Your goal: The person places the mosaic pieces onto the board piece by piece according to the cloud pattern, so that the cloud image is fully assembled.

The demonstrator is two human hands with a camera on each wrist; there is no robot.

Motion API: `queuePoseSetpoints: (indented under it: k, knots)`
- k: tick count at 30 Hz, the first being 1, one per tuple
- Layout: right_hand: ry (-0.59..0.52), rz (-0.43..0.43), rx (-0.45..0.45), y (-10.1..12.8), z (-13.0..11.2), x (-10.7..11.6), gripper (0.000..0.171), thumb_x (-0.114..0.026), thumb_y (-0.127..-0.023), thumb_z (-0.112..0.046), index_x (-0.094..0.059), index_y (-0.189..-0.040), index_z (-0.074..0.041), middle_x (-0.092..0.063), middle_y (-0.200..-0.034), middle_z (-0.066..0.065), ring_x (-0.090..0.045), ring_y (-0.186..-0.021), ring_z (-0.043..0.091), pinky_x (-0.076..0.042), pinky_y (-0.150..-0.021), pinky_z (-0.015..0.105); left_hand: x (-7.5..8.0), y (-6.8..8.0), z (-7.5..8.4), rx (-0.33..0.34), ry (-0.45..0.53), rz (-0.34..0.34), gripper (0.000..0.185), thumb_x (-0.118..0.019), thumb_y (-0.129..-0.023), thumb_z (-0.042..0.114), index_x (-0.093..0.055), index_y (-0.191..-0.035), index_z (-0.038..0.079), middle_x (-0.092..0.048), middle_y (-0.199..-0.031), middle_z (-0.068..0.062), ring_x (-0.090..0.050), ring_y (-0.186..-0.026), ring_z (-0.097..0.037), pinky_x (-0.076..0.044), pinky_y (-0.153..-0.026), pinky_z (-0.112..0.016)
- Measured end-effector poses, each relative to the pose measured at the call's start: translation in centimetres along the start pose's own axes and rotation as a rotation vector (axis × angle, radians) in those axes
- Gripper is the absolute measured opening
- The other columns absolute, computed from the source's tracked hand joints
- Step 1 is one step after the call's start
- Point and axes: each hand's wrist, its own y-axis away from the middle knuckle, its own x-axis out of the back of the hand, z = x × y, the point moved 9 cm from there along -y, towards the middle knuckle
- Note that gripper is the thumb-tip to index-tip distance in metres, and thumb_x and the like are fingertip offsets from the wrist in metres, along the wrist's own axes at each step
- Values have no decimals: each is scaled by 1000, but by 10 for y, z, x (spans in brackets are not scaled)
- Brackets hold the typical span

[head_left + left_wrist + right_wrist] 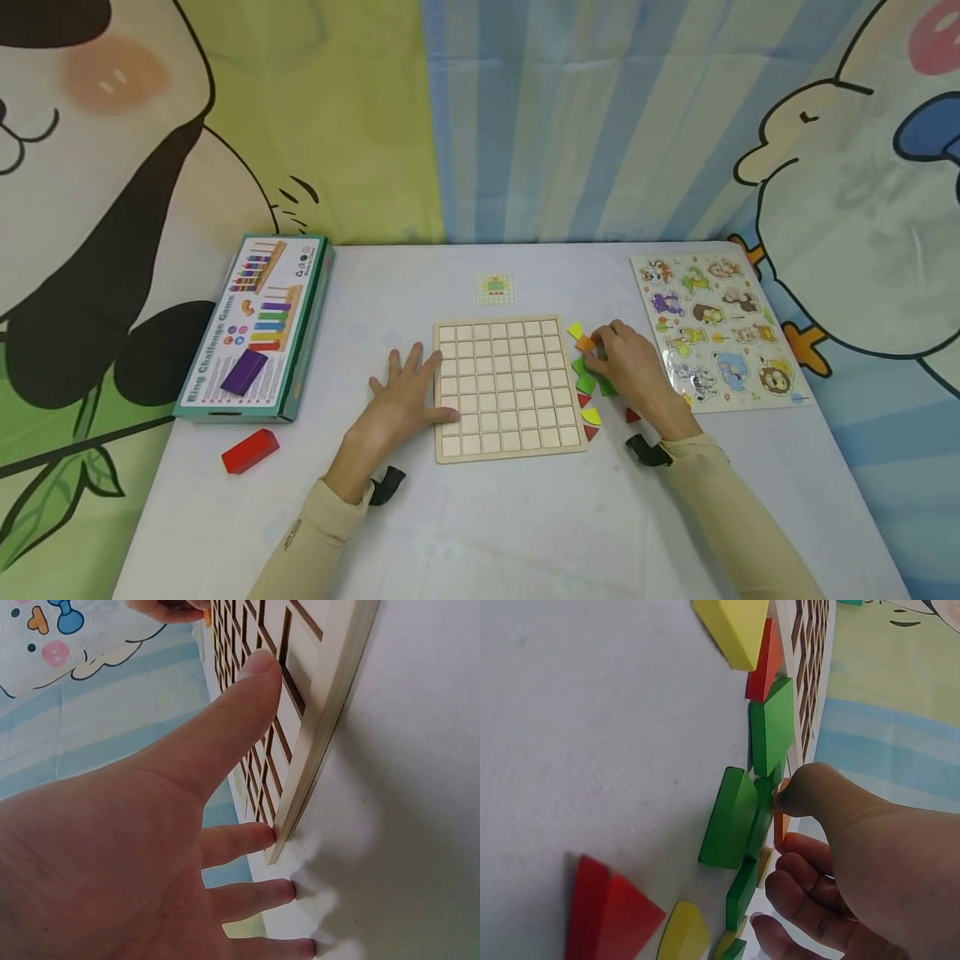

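Observation:
A square wooden grid board [510, 387] lies flat on the white table. My left hand [393, 408] rests at its left edge with fingers spread; in the left wrist view the thumb [240, 705] lies over the grid and a finger touches the rim. Just past the board's right edge, my right hand [637, 367] pinches a small orange block [585, 343] between thumb and finger. Around that hand lie several green blocks [731, 817], red triangular blocks [611, 911] and yellow blocks [735, 634]. The right hand partly hides some of them in the head view.
A small pattern card [496, 289] lies behind the board. On the left are a Ring Challenge Game box [307, 358], with a purple block [244, 372] on top, and a red block [251, 452] in front. An animal picture board [712, 333] lies at right.

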Motion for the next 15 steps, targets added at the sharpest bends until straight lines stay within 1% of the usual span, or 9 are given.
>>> queuePoseSetpoints:
  k: [4, 10, 15]
  knots:
    - [-29, 1, 0, -3, -1, 2, 30, -77, -90, -22, -70, -106, 2, -58, -90, 9, -50, -72, 20, -44, -60, 31, 0, 1, -1, 1, 9, 0, 106, -82, -81, 48, -25, -162, 9, -7, -169, -25, 5, -151, -57, -10, -104, -87]
    - [-151, -49, 4, -11, -9, 1, 30, -73, -93, -21, -68, -110, 4, -61, -98, 12, -52, -82, 22, -48, -71, 35, -1, 0, -1, 2, 12, -10, 105, -81, -82, 46, -23, -162, 10, -5, -169, -25, 5, -151, -57, -9, -104, -87]
    - [-225, -100, 68, -21, -25, 0, 28, -71, -95, -21, -68, -109, 2, -63, -104, 14, -60, -91, 26, -54, -78, 40, 0, -1, 0, 0, 13, 0, 104, -81, -82, 46, -24, -162, 10, -5, -169, -25, 5, -151, -57, -10, -104, -87]
